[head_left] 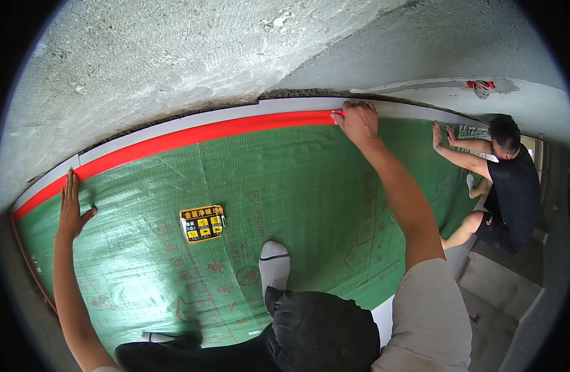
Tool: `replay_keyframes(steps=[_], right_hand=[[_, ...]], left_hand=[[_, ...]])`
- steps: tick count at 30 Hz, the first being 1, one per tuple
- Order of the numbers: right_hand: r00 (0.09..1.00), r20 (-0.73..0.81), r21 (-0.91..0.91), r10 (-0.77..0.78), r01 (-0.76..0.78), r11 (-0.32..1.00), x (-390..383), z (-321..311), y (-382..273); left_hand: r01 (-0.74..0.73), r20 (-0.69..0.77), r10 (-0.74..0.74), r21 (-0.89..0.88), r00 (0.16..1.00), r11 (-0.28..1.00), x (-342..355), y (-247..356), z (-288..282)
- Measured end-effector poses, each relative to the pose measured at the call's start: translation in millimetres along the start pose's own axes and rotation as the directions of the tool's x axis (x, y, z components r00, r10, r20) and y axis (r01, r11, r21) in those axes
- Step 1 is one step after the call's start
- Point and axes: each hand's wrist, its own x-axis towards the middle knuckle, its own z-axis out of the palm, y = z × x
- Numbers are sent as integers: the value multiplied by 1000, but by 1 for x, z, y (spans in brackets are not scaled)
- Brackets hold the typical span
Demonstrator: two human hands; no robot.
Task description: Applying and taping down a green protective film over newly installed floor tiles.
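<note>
A band of red tape (223, 131) runs along the far edge of a green plastic protective sheet (297, 180), beside a pale strip (173, 130) at the foot of the wall. My left hand (71, 208) lies open at the tape's left part, fingers stretched toward the edge and thumb spread over the green sheet. At the tape's right end, my right hand (359, 124) is closed with bent fingers, its thumb on the tape end and its fingertips over the pale strip. Whether a tape roll sits under that hand is hidden.
A rough concrete wall (148, 56) rises beyond the strip. On the right a co-worker (508, 180) in dark clothes presses both hands near the sheet's edge. A black-and-yellow label (202, 224) lies on the sheet near my socked foot (274, 266). Coiled wires (481, 90) protrude from the wall.
</note>
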Motion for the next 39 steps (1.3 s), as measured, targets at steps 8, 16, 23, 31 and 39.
replay_keyframes(steps=[8, 16, 23, 31, 39], right_hand=[[999, 4, -47, 49, -49, 998, 6, 2, -8], [1000, -16, -96, -1, 0, 995, 12, 1, -31], [998, -17, -122, 55, -57, 991, 1, -3, -20], [999, -15, -125, 38, -40, 991, 3, 4, -22], [999, 31, -177, -11, 16, 984, 8, 19, -11]], left_hand=[[-15, -16, 15, -3, 1000, 1000, 0, 3, -2], [19, 5, -19, -4, 1000, 1000, -8, -2, -16], [86, -214, -100, -76, 972, 993, 21, 82, 40], [-148, -258, 120, -89, 959, 985, 77, 316, 37], [-372, -302, 300, -217, 905, 903, 152, 519, 31]])
